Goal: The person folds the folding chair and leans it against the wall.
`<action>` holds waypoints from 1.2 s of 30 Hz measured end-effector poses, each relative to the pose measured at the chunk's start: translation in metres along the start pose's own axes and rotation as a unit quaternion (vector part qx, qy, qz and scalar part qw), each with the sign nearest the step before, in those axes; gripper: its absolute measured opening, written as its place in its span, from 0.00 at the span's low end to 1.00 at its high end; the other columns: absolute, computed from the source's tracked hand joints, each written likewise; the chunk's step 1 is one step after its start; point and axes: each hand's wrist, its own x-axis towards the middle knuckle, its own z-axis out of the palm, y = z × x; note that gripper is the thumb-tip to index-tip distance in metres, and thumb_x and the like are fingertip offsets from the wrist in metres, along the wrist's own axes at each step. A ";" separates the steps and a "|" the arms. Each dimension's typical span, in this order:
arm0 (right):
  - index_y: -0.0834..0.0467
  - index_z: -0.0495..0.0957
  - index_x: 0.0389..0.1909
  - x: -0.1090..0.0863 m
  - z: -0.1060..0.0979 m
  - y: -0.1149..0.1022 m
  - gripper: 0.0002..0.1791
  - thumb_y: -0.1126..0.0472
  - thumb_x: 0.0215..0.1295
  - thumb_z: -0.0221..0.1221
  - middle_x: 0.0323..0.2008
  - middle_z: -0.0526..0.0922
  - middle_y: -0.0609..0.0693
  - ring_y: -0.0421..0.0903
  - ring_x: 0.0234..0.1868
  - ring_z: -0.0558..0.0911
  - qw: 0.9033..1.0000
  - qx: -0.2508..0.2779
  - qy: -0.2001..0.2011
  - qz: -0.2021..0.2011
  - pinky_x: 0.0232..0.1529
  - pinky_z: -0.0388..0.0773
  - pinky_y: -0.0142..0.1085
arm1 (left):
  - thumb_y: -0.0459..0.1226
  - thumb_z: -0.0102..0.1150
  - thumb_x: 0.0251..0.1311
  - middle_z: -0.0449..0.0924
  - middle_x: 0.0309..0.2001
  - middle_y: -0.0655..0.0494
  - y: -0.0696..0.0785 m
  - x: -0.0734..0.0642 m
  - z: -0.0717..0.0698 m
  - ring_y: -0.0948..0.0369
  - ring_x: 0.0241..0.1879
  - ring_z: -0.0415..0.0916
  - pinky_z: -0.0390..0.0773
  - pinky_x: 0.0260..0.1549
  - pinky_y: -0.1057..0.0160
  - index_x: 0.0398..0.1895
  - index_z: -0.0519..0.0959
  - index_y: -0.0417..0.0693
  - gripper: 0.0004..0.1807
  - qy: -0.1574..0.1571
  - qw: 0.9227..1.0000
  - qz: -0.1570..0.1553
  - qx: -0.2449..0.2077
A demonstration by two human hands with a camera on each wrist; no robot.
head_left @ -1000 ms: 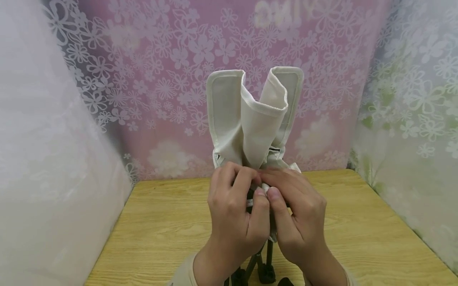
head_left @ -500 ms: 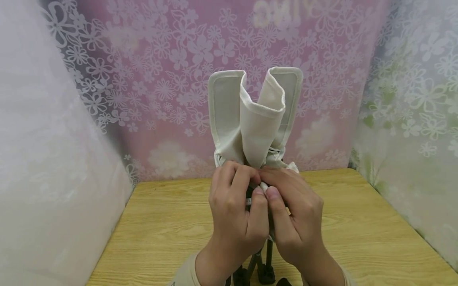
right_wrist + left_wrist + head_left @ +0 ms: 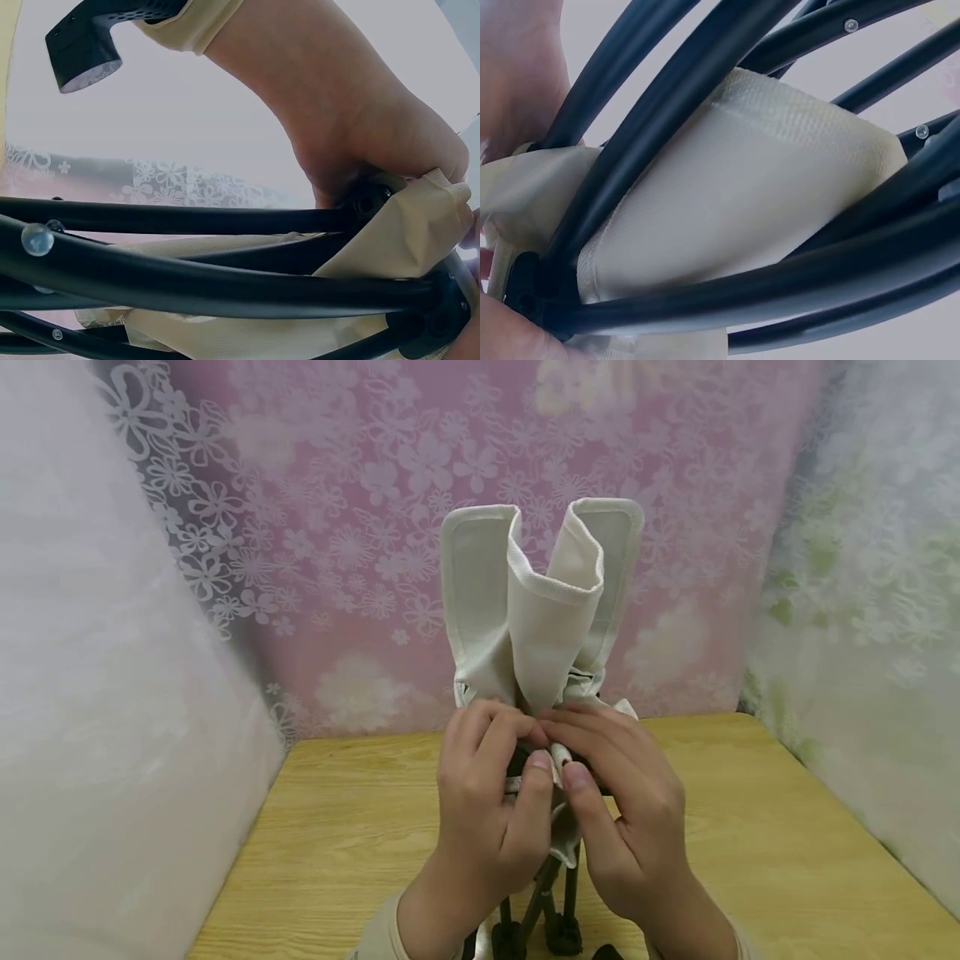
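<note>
A folded chair with white fabric (image 3: pixel 551 635) and black tube legs (image 3: pixel 538 897) stands upright in the head view. Its cloth back rises in two flaps around a curled middle. My left hand (image 3: pixel 491 802) grips the chair where fabric meets frame, fingers curled over the top and thumb near a white cloth edge (image 3: pixel 560 754). My right hand (image 3: pixel 633 806) pinches that same edge from the other side. In the left wrist view, cloth (image 3: pixel 742 180) hangs between black tubes (image 3: pixel 652 142). The right wrist view shows cloth (image 3: pixel 405 225) folded over by the black joints (image 3: pixel 431 315).
The chair stands over a wooden table (image 3: pixel 345 843). A pink flowered backdrop (image 3: pixel 360 527) closes off the rear, with pale sheets at the left (image 3: pixel 127 693) and right (image 3: pixel 862 635). Black feet (image 3: pixel 562 935) are spread at the table's front.
My thumbs have moved a little apart, the left one leftward. More of the white cloth edge and a hanging fabric corner now show between my hands. The head view has shifted slightly.
</note>
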 end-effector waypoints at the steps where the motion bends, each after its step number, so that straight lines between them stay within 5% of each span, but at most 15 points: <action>1: 0.65 0.88 0.49 -0.001 0.000 0.001 0.16 0.68 0.73 0.52 0.49 0.90 0.60 0.55 0.60 0.85 1.000 -0.002 0.002 -0.001 0.72 0.73 0.42 | 0.29 0.50 0.57 0.78 0.35 0.54 -0.001 0.000 -0.001 0.57 0.36 0.74 0.73 0.40 0.60 0.31 0.78 0.44 0.06 -0.002 1.000 0.002 -0.003; 8: 0.68 0.87 0.49 -0.004 0.000 0.002 0.16 0.65 0.75 0.53 0.51 0.89 0.63 0.54 0.64 0.83 1.000 0.002 0.007 -0.019 0.73 0.71 0.41 | 0.27 0.50 0.58 0.77 0.42 0.47 -0.005 -0.005 -0.006 0.52 0.46 0.74 0.76 0.50 0.54 0.33 0.78 0.42 0.07 0.005 1.000 0.004 -0.010; 14: 0.70 0.86 0.50 -0.005 -0.002 0.004 0.19 0.60 0.79 0.53 0.53 0.87 0.67 0.54 0.67 0.81 0.999 0.001 0.008 -0.046 0.75 0.69 0.42 | 0.26 0.49 0.58 0.78 0.43 0.43 -0.011 -0.011 -0.005 0.47 0.49 0.77 0.78 0.55 0.49 0.36 0.80 0.39 0.09 0.038 0.998 0.052 -0.003; 21: 0.73 0.84 0.53 -0.014 -0.001 0.009 0.23 0.56 0.81 0.50 0.59 0.80 0.74 0.57 0.67 0.79 0.998 -0.006 0.016 -0.057 0.73 0.69 0.38 | 0.37 0.44 0.79 0.79 0.50 0.34 -0.022 -0.027 -0.002 0.36 0.58 0.77 0.75 0.66 0.40 0.43 0.81 0.34 0.17 0.073 0.992 0.101 0.016; 26: 0.74 0.80 0.56 -0.025 0.001 0.013 0.26 0.53 0.82 0.49 0.66 0.74 0.74 0.56 0.74 0.73 0.998 -0.013 0.022 -0.064 0.79 0.63 0.41 | 0.41 0.42 0.81 0.75 0.63 0.27 -0.023 -0.037 -0.003 0.31 0.69 0.70 0.69 0.73 0.39 0.54 0.79 0.31 0.21 0.070 0.991 0.107 0.038; 36: 0.73 0.62 0.77 -0.043 0.001 0.020 0.34 0.54 0.82 0.50 0.80 0.57 0.70 0.59 0.84 0.56 0.994 0.004 0.025 -0.105 0.85 0.52 0.45 | 0.39 0.48 0.77 0.67 0.69 0.21 -0.023 -0.050 -0.007 0.32 0.75 0.65 0.64 0.78 0.43 0.64 0.75 0.28 0.24 0.065 0.990 0.116 0.051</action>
